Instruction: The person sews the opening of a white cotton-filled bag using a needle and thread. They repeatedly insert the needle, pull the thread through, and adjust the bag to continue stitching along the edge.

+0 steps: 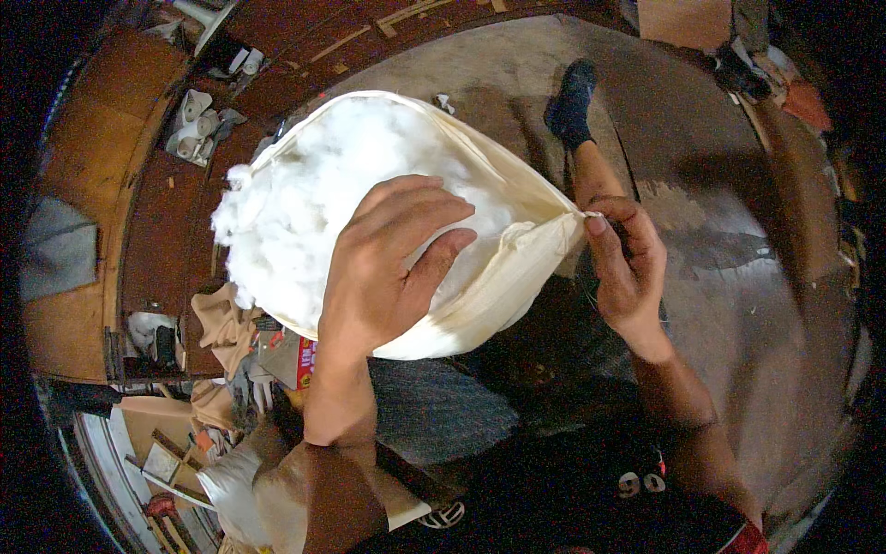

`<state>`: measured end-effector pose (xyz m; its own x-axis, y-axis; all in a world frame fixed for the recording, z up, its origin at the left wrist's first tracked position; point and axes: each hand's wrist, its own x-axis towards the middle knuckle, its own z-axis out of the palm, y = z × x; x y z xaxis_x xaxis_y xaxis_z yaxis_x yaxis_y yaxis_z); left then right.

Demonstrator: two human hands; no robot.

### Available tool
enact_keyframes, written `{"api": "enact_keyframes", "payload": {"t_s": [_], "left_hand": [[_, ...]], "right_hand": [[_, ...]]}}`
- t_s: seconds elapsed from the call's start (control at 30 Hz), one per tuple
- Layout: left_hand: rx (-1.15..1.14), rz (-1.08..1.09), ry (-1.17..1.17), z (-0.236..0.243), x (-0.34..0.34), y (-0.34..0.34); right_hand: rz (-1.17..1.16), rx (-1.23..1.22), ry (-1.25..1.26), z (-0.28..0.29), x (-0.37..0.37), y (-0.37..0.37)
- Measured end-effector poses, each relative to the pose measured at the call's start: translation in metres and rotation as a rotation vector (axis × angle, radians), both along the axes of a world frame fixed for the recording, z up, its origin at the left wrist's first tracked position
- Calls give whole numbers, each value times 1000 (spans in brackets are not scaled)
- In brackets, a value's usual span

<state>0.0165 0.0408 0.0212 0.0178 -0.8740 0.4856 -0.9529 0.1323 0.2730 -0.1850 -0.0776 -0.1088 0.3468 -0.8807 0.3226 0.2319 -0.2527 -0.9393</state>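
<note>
Left hand [383,263]: half-open, apparently empty | Right hand [635,272]: pinching corner of cream cover [526,277] | Risk: slipped pinch — white filling [341,157] may spill

Brown wooden bench [138,83], grey cloth [60,247] on top. Just right of bench: dark red-brown wooden shelving [157,240]. Farther right of bench: worn, stained floor [443,74], likely concrete, pale glare on the part farthest from bench. Across floor from bench: brown cardboard [683,23], piled clutter [784,83]. Below bench: heaped scraps [212,406]. Light dim, uneven.
</note>
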Motion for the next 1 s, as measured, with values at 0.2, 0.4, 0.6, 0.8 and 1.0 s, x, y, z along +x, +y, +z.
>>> {"api": "enact_keyframes", "payload": {"t_s": [0.2, 0.4, 0.6, 0.8, 1.0], "left_hand": [[-36, -37, -63, 27, 0, -30], [166, -333, -303, 15, 29, -85], [296, -147, -20, 0, 25, -63], [166, -290, 85, -1, 11, -35], [220, -241, -11, -6, 6, -18]], "right_hand": [[8, -47, 38, 1, -1, -2], [-8, -65, -8, 4, 1, 4], [-38, -80, 62, 8, 3, -4], [-70, -94, 84, 6, 9, -5], [-34, -35, 48, 4, 10, -1]]}}
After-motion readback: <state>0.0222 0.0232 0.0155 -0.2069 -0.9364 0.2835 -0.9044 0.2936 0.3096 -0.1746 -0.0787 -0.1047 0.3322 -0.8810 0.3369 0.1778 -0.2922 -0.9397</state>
